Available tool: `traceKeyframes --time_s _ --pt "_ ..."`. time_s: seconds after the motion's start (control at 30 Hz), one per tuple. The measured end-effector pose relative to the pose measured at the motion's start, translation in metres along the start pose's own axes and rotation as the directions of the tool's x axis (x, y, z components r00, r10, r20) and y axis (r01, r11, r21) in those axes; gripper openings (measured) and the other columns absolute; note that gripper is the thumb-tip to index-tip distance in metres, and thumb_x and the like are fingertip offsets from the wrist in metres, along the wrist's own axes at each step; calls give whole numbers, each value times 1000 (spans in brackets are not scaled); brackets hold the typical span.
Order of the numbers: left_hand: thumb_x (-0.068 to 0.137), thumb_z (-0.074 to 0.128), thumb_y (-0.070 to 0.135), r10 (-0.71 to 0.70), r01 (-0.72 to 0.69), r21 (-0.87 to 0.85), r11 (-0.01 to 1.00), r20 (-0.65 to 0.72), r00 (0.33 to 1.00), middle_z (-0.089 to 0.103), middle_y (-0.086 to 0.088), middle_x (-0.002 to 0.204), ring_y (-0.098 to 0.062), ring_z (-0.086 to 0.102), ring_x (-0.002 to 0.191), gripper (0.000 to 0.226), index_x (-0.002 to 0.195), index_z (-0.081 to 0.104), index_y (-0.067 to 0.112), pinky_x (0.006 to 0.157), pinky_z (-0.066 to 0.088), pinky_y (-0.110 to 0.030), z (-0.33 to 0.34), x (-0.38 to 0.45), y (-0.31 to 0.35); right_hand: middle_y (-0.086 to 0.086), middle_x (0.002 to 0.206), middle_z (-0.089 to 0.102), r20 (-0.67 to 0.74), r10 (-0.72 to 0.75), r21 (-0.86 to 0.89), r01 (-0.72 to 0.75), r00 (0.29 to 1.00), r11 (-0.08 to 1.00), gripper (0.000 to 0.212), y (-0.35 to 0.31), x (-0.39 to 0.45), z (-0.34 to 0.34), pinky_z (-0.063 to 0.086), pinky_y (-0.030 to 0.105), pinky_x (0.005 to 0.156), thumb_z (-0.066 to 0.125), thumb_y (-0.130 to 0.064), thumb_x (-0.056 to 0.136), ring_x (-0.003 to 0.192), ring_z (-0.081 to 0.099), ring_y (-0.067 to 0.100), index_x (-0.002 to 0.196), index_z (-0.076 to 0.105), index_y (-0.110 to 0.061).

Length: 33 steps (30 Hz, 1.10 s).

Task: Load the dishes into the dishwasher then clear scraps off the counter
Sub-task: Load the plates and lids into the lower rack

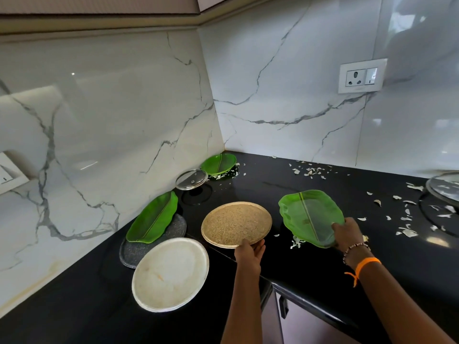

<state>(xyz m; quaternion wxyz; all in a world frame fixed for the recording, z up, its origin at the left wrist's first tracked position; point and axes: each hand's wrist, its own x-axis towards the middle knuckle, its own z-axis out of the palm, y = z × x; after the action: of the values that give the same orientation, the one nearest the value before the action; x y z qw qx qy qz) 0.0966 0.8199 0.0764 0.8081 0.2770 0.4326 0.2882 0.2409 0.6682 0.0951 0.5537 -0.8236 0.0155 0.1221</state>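
Head view: left hand (249, 252) grips the tan plate's (236, 224) near rim; right hand (347, 234) grips the green leaf plate (308, 214).

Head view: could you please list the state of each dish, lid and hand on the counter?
Tan plate: near edge gripped by left hand.
Green leaf plate: tilted, gripped by right hand.
White plate: flat, untouched.
Long green leaf dish: resting on grey speckled plate.
Green bowl: in corner.
Glass lid: propped on its knob.
Scraps: scattered on counter.

Soft daylight glares off the glossy marble wall (323, 70) and black counter (310, 269); shadows faint, wide-angle bending at the edges, slightly soft.
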Motion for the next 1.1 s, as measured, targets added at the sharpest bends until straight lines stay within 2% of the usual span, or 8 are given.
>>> traceKeyframes --time_s 0.23,0.37,0.43,0.53,0.6,0.83,1.0,1.1 --pt "95 37 9 86 -82 218 972 -9 996 56 -16 77 -25 60 55 32 124 45 -2 40 52 -24 3 -23 13 24 106 57 -47 -50 144 56 998 988 27 -4 -29 -23 39 35 77 53 -1 88 91 51 27 112 48 9" --pt "91 45 9 286 -296 421 858 87 954 60 -20 96 -31 62 68 28 117 53 2 51 57 -31 6 -59 33 20 101 57 -131 -164 192 187 978 963 25 -11 -60 -48 42 37 79 58 0 85 90 54 27 108 47 -3" --pt "87 49 12 472 -463 633 621 170 865 63 -19 104 -35 63 85 28 112 58 2 71 56 -40 6 -82 42 18 94 57 -204 -265 121 293 942 949 23 -14 -84 -64 39 34 73 53 0 87 92 58 35 108 44 -5" --pt "88 49 14 609 -639 766 -67 539 582 62 -14 99 -36 59 90 20 102 57 3 75 43 -38 2 -123 52 19 98 62 -250 -495 -251 438 832 863 27 -12 -124 -88 36 36 66 47 -6 90 88 59 43 116 42 -7" --pt "90 47 15 564 -689 686 -233 673 479 58 -12 97 -34 58 85 15 98 54 4 69 39 -36 -7 -148 54 16 108 62 -225 -560 -417 441 797 795 31 -9 -154 -102 33 36 65 47 -11 90 88 59 46 121 42 -13" --pt "90 49 13 557 -874 486 -24 733 392 57 -2 78 -15 55 69 11 92 59 7 57 42 -23 -65 -221 16 14 109 63 -328 -554 -428 402 765 809 41 28 -267 -125 33 36 63 50 -8 88 88 58 47 127 40 -15" --pt "89 50 12 354 -894 442 72 827 437 64 -7 93 -21 61 85 18 103 61 9 74 50 -34 -109 -273 -32 10 113 63 -405 -587 -424 425 701 800 45 88 -340 -151 38 32 61 33 -38 85 87 62 40 127 40 -21" --pt "88 49 13 186 -889 454 64 870 457 65 -14 98 -30 60 93 21 104 61 5 75 45 -34 -125 -308 -69 11 119 61 -502 -518 -435 315 692 843 48 135 -375 -176 45 38 69 33 -28 87 94 61 39 132 44 -16"
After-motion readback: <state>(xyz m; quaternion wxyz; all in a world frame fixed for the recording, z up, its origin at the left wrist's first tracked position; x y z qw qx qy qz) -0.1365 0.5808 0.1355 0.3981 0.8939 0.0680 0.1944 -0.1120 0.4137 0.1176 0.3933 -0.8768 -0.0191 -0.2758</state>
